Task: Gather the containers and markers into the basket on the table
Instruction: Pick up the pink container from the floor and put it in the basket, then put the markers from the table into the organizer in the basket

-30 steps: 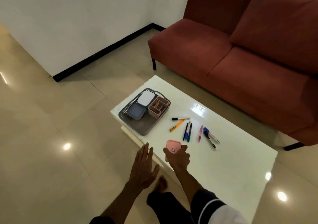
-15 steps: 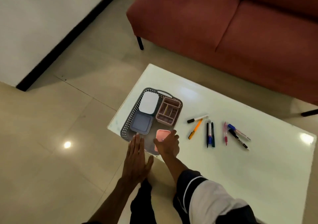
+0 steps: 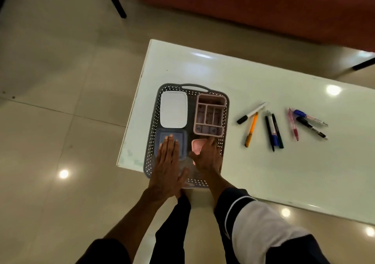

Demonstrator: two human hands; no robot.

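A grey perforated basket sits at the table's left end. Inside lie a white lidded container, a blue-grey lidded container, a pink divided organiser and a small pink container. My right hand covers the small pink container in the basket's near right corner, fingers around it. My left hand is flat and open, hovering over the blue-grey container. Several markers lie loose to the right: a white one with black cap, an orange one, a dark trio, a pink one, and two more.
The white glossy table stretches right past the markers. A red sofa stands behind it on dark legs. Beige tiled floor lies to the left. My legs show below the table's near edge.
My right hand carried the small pink container from the table's near edge into the basket. My left hand moved forward over the basket. The view tilted down and closer.
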